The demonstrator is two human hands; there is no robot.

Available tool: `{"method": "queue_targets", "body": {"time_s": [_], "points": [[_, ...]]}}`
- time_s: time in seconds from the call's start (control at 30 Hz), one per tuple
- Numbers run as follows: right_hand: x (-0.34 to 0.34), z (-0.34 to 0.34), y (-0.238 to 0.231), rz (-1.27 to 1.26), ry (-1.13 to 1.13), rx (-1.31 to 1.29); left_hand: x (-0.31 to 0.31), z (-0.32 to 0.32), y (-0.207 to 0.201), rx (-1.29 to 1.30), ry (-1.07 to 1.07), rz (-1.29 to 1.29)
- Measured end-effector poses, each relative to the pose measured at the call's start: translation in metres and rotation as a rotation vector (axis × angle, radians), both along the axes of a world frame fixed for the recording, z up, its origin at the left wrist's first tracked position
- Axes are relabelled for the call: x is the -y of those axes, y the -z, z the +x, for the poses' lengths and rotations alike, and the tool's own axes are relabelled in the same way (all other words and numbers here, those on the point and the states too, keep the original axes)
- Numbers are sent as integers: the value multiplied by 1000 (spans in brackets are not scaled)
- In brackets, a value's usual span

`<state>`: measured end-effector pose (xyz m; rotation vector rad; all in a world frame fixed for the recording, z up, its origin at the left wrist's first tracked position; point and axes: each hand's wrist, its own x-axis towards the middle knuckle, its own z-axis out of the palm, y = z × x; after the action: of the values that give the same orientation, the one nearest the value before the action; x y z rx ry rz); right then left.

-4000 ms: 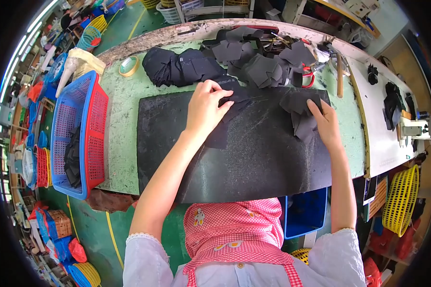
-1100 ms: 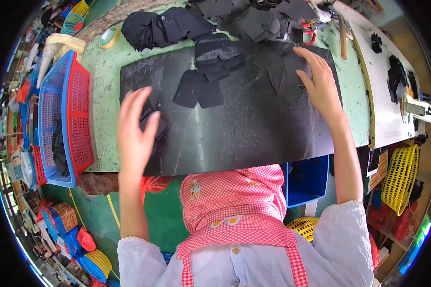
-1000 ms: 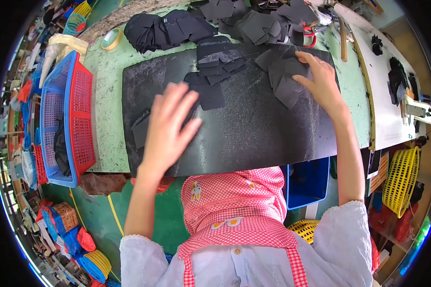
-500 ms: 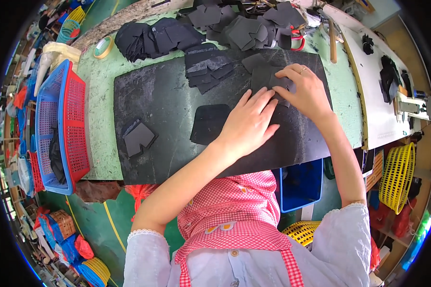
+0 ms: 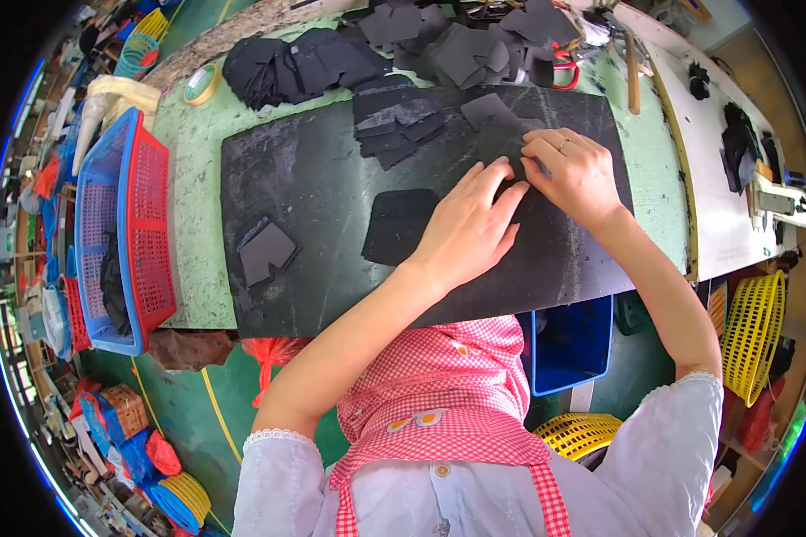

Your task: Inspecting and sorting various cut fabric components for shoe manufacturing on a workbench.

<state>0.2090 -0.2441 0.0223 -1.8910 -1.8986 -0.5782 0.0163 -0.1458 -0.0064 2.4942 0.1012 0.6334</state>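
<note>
Right hand: fingers clamped on patches; left hand: fingers apart. Single, gentle peeling should serve best.

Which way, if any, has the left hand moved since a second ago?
Yes: the left hand moved right, away from the red mesh basket, across the black mat, to beside the right hand.

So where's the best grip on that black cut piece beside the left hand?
Probably the left edge, coming from the left: the black cut piece lies flat on the black board, that edge uncovered, while the left hand crowds its right side.
</note>
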Motion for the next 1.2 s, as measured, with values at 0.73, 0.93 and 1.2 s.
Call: {"method": "queue_targets", "body": {"time_s": [0.73, 0.93, 1.2], "points": [[-1, 10, -14, -227, 136, -510, 2, 0, 2, 35, -24, 60], [10, 30, 2, -206, 369, -787, 9, 6, -1, 11, -60, 116], [26, 44, 9, 50, 347, -1668, 10, 12, -3, -15, -99, 193]]}}
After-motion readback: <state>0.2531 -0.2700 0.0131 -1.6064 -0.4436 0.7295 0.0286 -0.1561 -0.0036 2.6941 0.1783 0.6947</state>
